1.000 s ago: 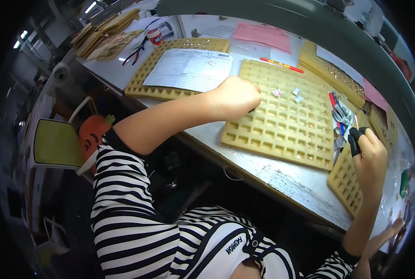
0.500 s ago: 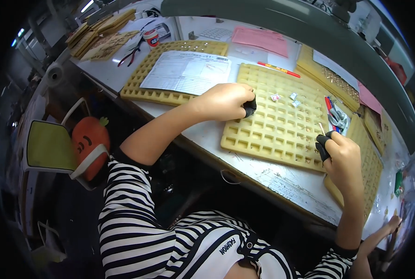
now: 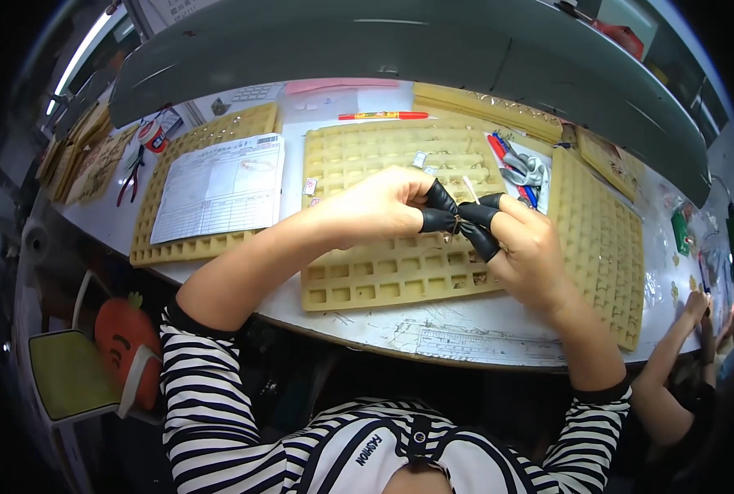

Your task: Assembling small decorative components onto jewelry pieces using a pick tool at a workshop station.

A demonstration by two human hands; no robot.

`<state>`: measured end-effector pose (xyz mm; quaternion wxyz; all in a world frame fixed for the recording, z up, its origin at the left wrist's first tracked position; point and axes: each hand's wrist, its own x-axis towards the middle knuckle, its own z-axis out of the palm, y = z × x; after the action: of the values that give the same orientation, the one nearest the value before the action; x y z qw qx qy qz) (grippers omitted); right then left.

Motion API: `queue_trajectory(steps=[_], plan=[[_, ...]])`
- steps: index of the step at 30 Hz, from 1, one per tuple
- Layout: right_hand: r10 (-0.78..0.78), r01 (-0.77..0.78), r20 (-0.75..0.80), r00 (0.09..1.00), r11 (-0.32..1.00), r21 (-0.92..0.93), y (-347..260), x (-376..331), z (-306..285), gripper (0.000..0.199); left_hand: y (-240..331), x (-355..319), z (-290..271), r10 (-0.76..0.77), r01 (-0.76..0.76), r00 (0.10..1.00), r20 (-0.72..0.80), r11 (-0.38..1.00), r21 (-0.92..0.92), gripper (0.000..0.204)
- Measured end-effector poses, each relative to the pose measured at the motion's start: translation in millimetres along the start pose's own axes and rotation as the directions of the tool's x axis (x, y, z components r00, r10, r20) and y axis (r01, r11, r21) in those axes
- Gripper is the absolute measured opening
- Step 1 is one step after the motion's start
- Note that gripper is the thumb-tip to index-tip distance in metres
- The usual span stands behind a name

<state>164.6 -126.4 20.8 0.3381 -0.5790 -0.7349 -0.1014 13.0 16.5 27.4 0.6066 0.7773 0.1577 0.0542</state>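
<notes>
My left hand (image 3: 383,206) and my right hand (image 3: 527,243) meet above the yellow compartment tray (image 3: 367,292), with black covers on the thumbs and forefingers. Pinched between their fingertips is a small shiny gold-coloured piece (image 3: 457,221), mostly hidden, so its exact kind does not show. A thin pale stick (image 3: 470,188) juts up from my right hand's grip. Small things sit in some of the tray's right-hand compartments. White labels (image 3: 310,186) lie at the tray's left edge, and more small tags (image 3: 419,159) rest farther back on it.
A printed sheet (image 3: 219,185) covers part of another tray on the left. Pliers (image 3: 128,183) and a red-and-white jar (image 3: 153,136) stand beyond it. A red marker (image 3: 383,116) lies behind the middle tray; pens (image 3: 498,148) lie right. Another person's hand (image 3: 696,306) is far right.
My hands, apart before, have come together over the tray's right part. The left moved right and the right moved inward, bringing the stick along. The whole view has turned.
</notes>
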Motion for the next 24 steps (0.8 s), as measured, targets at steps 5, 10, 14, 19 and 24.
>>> queue_trajectory(steps=[5,10,14,19,24], plan=[[0.043,-0.045,0.021,0.999,0.994,0.102,10,-7,5,0.015,-14,3,10,-0.04,0.052,0.997,0.064,0.976,-0.211,0.016],[0.125,-0.135,0.058,0.99,0.962,0.235,7,-10,2,0.016,-13,-8,13,-0.124,0.187,0.976,0.177,0.895,-0.405,0.023],[0.091,-0.116,0.08,0.993,0.908,0.402,10,-9,1,0.02,-11,-12,10,-0.146,0.312,0.934,0.326,0.778,-0.545,0.019],[-0.015,0.016,-0.006,1.0,0.951,0.308,8,-9,3,0.023,-19,-13,6,-0.149,0.376,0.909,0.389,0.697,-0.611,0.018],[-0.057,0.063,-0.047,0.997,0.989,0.136,11,-13,5,0.026,-18,-13,11,-0.141,0.265,0.958,0.25,0.767,-0.584,0.016]])
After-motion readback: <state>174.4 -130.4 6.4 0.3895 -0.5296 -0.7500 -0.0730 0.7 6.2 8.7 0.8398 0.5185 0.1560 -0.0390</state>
